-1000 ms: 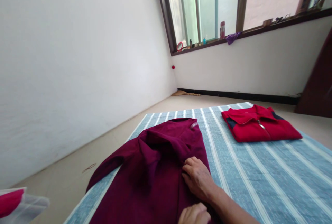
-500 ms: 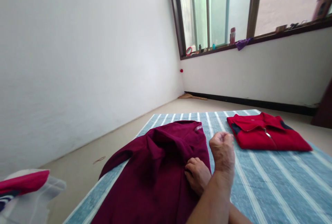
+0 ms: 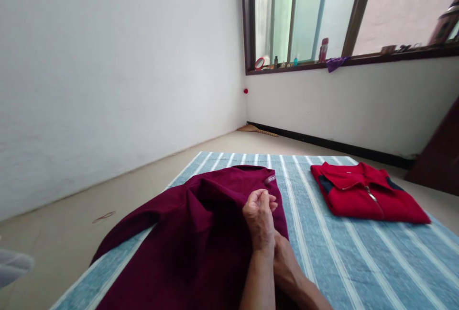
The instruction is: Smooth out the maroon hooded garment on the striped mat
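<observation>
A dark maroon garment [image 3: 201,233] lies spread and rumpled on a blue mat with white stripes [image 3: 358,257], one sleeve trailing onto the floor at the left. My left hand [image 3: 258,214] reaches forward over it, its fingers pinched shut on a fold of the maroon fabric near the collar label. My right hand [image 3: 287,264] rests on the garment's right edge just behind, mostly covered by my left forearm, so its fingers are hidden. A bright red zip jacket [image 3: 366,193] lies folded on the mat to the right, apart from both hands.
White walls stand at the left and far side. A window sill [image 3: 358,59] carries small bottles and a purple cloth [image 3: 333,62]. A broom [image 3: 256,129] lies in the far corner. Dark furniture [image 3: 441,152] stands at the right. A pale cloth [image 3: 10,267] shows at the lower left.
My left hand came up from the bottom edge, passed over my right hand, and has closed on the maroon fabric near the collar. The view has shifted slightly.
</observation>
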Demonstrator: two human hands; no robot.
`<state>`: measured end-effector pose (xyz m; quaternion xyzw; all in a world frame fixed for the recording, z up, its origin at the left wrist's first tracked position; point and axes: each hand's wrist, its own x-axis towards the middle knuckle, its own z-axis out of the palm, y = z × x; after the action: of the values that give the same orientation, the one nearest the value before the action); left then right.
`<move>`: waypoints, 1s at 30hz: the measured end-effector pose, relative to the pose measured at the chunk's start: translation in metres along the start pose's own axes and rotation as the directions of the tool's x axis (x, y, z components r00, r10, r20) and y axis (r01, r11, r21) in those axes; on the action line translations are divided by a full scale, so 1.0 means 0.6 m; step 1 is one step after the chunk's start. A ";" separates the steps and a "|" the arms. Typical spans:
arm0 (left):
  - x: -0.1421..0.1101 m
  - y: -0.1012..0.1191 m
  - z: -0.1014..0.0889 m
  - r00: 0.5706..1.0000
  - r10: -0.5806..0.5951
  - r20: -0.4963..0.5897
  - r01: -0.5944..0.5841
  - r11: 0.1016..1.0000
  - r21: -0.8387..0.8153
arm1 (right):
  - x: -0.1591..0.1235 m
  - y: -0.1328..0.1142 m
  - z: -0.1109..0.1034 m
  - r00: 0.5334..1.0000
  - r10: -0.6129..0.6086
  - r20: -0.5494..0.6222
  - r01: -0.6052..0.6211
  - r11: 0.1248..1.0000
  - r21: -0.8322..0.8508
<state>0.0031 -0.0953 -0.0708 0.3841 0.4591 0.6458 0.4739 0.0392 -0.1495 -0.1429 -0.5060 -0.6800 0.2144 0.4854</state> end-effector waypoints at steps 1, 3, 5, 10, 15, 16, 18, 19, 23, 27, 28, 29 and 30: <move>0.008 -0.005 -0.007 1.000 -0.016 -0.024 0.016 1.000 0.003 | 0.002 -0.007 -0.005 0.999 0.036 0.017 -0.037 0.998 0.058; 0.021 -0.018 -0.020 0.996 -0.047 -0.075 0.049 0.999 0.024 | 0.007 -0.017 -0.014 0.994 0.094 0.056 -0.103 0.979 0.175; 0.031 -0.030 -0.030 0.992 -0.062 -0.114 0.067 0.997 0.046 | 0.011 -0.022 -0.022 0.986 0.134 0.095 -0.155 0.951 0.268; 0.036 -0.037 -0.037 0.986 -0.050 -0.161 0.058 0.997 0.046 | 0.052 -0.013 -0.057 0.951 0.303 0.063 -0.309 0.925 0.219; 0.038 -0.030 -0.040 0.983 -0.014 -0.181 0.027 0.997 0.071 | 0.178 0.000 -0.098 0.994 0.038 0.103 0.039 0.757 -0.653; 0.039 -0.027 -0.041 0.980 0.001 -0.198 0.016 0.996 0.083 | 0.206 0.004 -0.101 0.985 0.042 0.165 0.086 0.711 -0.698; 0.041 -0.019 -0.046 0.967 0.040 -0.253 -0.009 0.992 0.123 | 0.253 0.014 -0.103 0.956 0.056 0.288 0.179 0.667 -0.723; 0.042 -0.015 -0.049 0.956 0.061 -0.287 -0.019 0.989 0.147 | 0.271 0.020 -0.102 0.937 0.070 0.341 0.216 0.651 -0.727; 0.048 0.004 -0.061 0.880 0.154 -0.450 -0.042 0.968 0.249 | 0.307 0.045 -0.091 0.863 0.160 0.479 0.311 0.579 -0.754; 0.054 0.011 -0.069 0.819 0.220 -0.530 -0.026 0.937 0.348 | 0.312 0.057 -0.081 0.822 0.261 0.507 0.325 0.516 -0.792; 0.055 0.010 -0.070 0.818 0.211 -0.535 -0.009 0.935 0.355 | 0.314 0.057 -0.080 0.817 0.281 0.504 0.321 0.505 -0.801; 0.056 0.009 -0.070 0.819 0.202 -0.536 0.004 0.934 0.357 | 0.316 0.057 -0.080 0.813 0.298 0.500 0.315 0.497 -0.809; 0.058 0.007 -0.069 0.821 0.199 -0.535 0.015 0.930 0.368 | 0.320 0.056 -0.080 0.811 0.315 0.493 0.306 0.489 -0.817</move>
<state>-0.0456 -0.0720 -0.0765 0.2775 0.6682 0.6585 0.2073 0.0942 0.0261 -0.0632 -0.5893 -0.8045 -0.0140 -0.0737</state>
